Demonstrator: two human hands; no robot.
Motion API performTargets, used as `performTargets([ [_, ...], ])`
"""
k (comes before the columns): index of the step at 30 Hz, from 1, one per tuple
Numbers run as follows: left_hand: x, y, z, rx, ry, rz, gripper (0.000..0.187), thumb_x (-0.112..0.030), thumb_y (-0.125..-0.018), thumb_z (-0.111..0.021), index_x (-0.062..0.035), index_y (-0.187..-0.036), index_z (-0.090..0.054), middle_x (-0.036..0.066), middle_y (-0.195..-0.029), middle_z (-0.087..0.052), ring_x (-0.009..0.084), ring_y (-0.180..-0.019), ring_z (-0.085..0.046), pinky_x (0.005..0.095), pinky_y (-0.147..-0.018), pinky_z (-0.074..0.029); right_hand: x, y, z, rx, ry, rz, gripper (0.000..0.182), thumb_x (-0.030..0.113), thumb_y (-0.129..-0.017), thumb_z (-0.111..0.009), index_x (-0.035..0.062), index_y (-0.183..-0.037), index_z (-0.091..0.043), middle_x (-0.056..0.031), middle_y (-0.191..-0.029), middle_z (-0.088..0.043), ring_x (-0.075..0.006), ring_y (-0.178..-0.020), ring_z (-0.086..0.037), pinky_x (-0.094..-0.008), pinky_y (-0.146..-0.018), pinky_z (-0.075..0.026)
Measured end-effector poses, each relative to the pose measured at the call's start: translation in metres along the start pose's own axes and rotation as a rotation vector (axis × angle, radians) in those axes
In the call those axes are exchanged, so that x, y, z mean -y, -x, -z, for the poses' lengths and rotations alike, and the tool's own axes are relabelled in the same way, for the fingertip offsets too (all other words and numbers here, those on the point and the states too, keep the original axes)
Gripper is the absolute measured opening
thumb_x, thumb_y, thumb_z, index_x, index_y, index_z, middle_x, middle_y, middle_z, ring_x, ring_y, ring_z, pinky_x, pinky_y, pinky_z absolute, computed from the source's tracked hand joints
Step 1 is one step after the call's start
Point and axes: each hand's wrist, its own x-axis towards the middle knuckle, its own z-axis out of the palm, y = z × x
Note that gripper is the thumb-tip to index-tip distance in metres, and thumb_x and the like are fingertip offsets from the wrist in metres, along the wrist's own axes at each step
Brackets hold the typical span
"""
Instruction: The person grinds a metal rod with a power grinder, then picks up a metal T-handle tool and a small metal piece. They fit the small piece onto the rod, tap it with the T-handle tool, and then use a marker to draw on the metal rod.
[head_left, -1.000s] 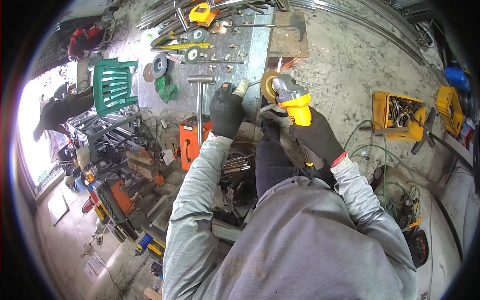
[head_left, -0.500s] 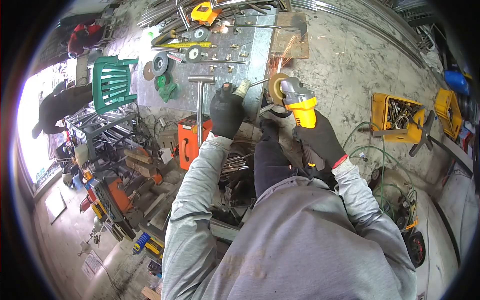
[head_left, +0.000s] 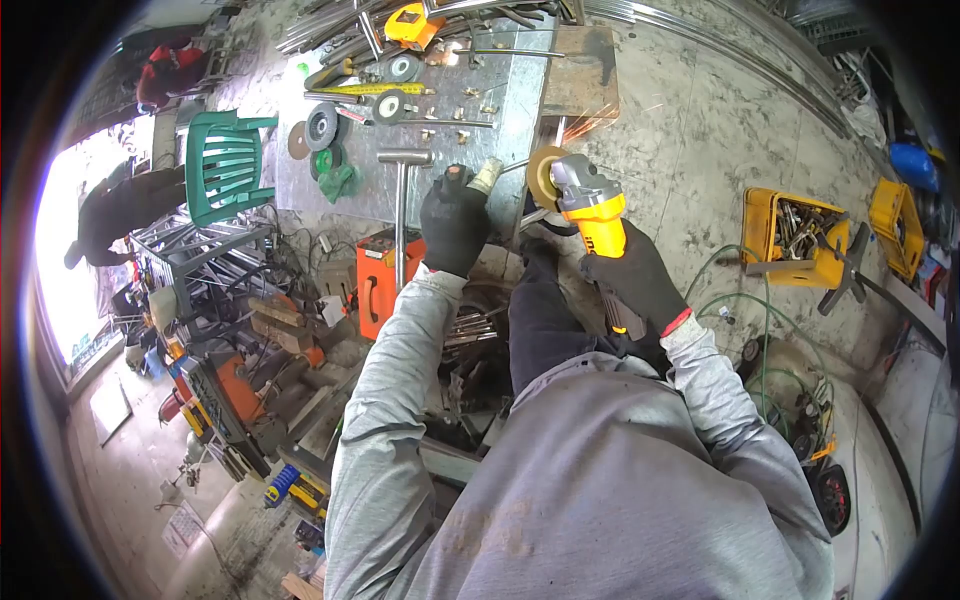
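Note:
My right hand (head_left: 635,275), in a black glove, grips a yellow angle grinder (head_left: 600,217). The grinder's tan disc (head_left: 543,177) faces the work table (head_left: 380,205), and sparks fly up and right from it. Closed near the table's front edge, my gloved left hand (head_left: 455,222) holds a thin metal rod (head_left: 514,165) whose far end meets the disc. A pale wrap (head_left: 486,175) shows at the fingertips of that hand. Just left of it stands a T-shaped steel bar (head_left: 402,185).
On the table lie spare grinding discs (head_left: 321,126), a yellow tape measure strip (head_left: 372,90) and another yellow tool (head_left: 412,27). An orange machine (head_left: 376,285) stands below. Yellow crates (head_left: 795,268) and a green hose (head_left: 767,310) are at right. A person (head_left: 125,210) bends beyond a green chair (head_left: 222,170).
The grinder and my right hand have shifted slightly left along the rod. The sparks now stream more to the right. My left hand stays almost where it was.

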Motion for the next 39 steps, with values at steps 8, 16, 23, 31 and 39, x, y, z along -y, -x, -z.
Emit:
performTargets([
  [8,-0.002,-0.002,0.002,-0.024,-0.001,-0.033,0.051,-0.006,-0.083,-0.070,-0.0196,-0.132,-0.077,0.010,-0.100,-0.069,0.0326,-0.086,-0.071,0.0450,-0.073,-0.057,-0.007,-0.002,-0.003,0.010,-0.056,-0.009,0.053,0.018,-0.085,-0.087,0.0021,-0.131,-0.067,-0.0100,-0.112,-0.073,-0.0214,-0.100,-0.070,-0.0384,-0.090,-0.057],
  [16,-0.002,-0.001,0.004,0.077,0.000,0.041,0.063,-0.002,-0.078,-0.072,-0.0223,-0.137,-0.075,0.013,-0.116,-0.070,0.0331,-0.100,-0.070,0.0451,-0.083,-0.058,-0.001,0.011,0.005,-0.008,-0.055,-0.022,0.050,0.017,-0.086,-0.085,0.0029,-0.130,-0.066,-0.0073,-0.109,-0.072,-0.0171,-0.094,-0.068,-0.0359,-0.085,-0.057],
  [23,-0.002,-0.002,0.002,0.071,-0.009,0.031,0.062,-0.002,-0.080,-0.070,-0.0235,-0.138,-0.075,0.014,-0.116,-0.070,0.0337,-0.098,-0.070,0.0452,-0.082,-0.058,-0.001,0.001,-0.003,0.023,-0.023,-0.020,0.052,0.016,-0.084,-0.087,0.0034,-0.130,-0.067,-0.0078,-0.113,-0.072,-0.0180,-0.098,-0.069,-0.0358,-0.089,-0.057],
  [31,-0.001,0.000,0.000,0.025,-0.006,0.023,0.051,-0.004,-0.087,-0.066,-0.0206,-0.134,-0.077,0.014,-0.115,-0.070,0.0340,-0.095,-0.071,0.0453,-0.080,-0.058,-0.004,0.006,0.007,-0.014,-0.048,-0.045,0.056,0.017,-0.082,-0.088,0.0031,-0.131,-0.065,-0.0079,-0.111,-0.071,-0.0185,-0.099,-0.068,-0.0363,-0.090,-0.057],
  [39,-0.002,0.000,0.002,0.008,0.036,0.026,0.047,-0.004,-0.088,-0.065,-0.0174,-0.132,-0.077,0.015,-0.114,-0.070,0.0344,-0.097,-0.070,0.0461,-0.081,-0.058,-0.014,0.005,0.006,-0.040,0.021,0.099,0.046,0.017,-0.086,-0.083,0.0011,-0.126,-0.066,-0.0057,-0.101,-0.071,-0.0144,-0.086,-0.068,-0.0332,-0.078,-0.057],
])
